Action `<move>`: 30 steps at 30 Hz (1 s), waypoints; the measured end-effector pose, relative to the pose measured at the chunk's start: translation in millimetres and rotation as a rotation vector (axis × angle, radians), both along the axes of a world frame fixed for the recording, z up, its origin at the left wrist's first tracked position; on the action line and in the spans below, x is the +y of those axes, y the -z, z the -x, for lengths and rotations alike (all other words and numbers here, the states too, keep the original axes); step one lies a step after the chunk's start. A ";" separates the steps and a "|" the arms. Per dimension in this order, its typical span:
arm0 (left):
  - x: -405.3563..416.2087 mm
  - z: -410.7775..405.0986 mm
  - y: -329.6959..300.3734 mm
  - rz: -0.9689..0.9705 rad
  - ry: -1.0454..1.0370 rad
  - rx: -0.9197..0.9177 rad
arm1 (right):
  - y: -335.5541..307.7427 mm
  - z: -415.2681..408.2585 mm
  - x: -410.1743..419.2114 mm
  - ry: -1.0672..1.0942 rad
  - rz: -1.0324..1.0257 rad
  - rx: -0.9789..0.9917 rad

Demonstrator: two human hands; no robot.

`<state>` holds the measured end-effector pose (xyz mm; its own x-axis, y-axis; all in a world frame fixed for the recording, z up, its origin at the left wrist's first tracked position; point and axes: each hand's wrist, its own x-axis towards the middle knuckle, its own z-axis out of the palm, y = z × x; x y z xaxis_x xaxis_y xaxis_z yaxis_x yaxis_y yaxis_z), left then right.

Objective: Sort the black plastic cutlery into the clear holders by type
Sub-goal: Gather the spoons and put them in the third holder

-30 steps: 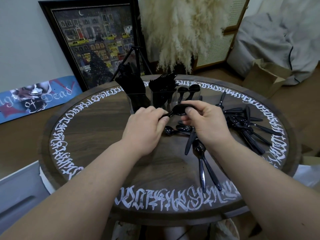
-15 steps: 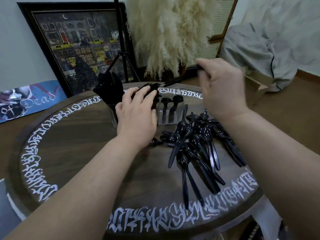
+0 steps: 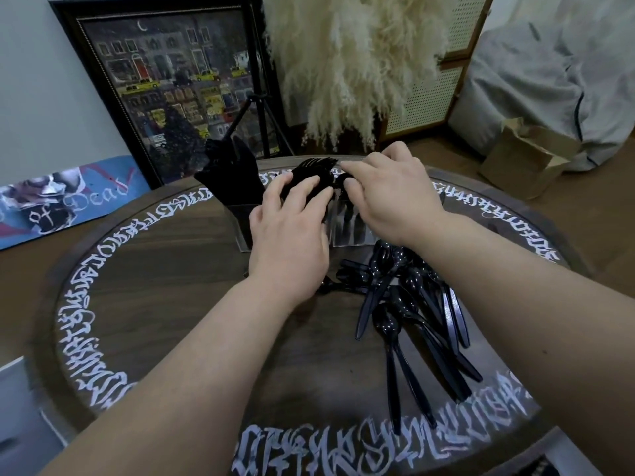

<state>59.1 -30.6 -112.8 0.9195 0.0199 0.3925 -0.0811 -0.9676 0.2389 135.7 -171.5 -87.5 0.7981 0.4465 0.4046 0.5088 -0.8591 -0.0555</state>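
Behind the loose heap of black plastic spoons and knives [image 3: 405, 304] on the round dark wooden table [image 3: 165, 276], three clear plastic holders [image 3: 347, 228] stood side by side. My left hand [image 3: 292, 235] lay spread, steadying the black forks [image 3: 314, 170] in the middle holder; my right hand [image 3: 391, 197] pinched one black spoon [image 3: 341, 180] above the right holder, probably to drop it in. Loose pieces: too tangled to count.

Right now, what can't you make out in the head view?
- Middle holder: hidden behind the left hand; only fork tines show above.
- Right hand grip: fingertips cover the spoon; hold unclear.
- Right clear holder: contents are blurred dark streaks, count unreadable.
- Loose cutlery pile: overlapping, types partly indistinguishable.
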 end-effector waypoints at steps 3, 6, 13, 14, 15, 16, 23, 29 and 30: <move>0.6 0.2 1.9 -0.006 0.009 -0.013 | 4.5 2.4 0.5 0.001 0.055 0.022; 2.1 -0.3 4.1 -0.017 0.018 -0.024 | 8.1 3.6 -0.2 0.004 0.084 0.054; 1.6 7.2 5.9 -0.008 0.109 -0.132 | 10.8 27.6 -18.1 -0.005 -0.066 0.041; 0.8 9.6 6.1 -0.009 0.123 -0.145 | 11.1 34.4 -23.6 -0.005 -0.097 0.031; -0.6 12.2 6.5 -0.010 0.136 -0.146 | 11.9 41.3 -29.9 -0.005 -0.116 0.025; -2.7 14.9 6.8 -0.013 0.149 -0.130 | 12.8 48.3 -36.8 0.003 -0.123 0.029; -25.0 28.2 16.3 0.047 0.230 0.229 | 28.3 90.3 -82.7 0.180 -0.091 0.321; -53.3 34.9 32.9 0.061 0.200 0.461 | 57.3 109.3 -98.1 0.291 -0.068 0.568; -55.2 35.6 34.8 0.053 0.179 0.475 | 59.2 108.3 -95.5 0.291 -0.066 0.569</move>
<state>23.6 -85.8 -147.6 0.9870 -0.1462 -0.0674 -0.1153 -0.9341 0.3380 27.4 -267.0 -146.7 0.9809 0.1676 -0.0986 0.1305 -0.9433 -0.3052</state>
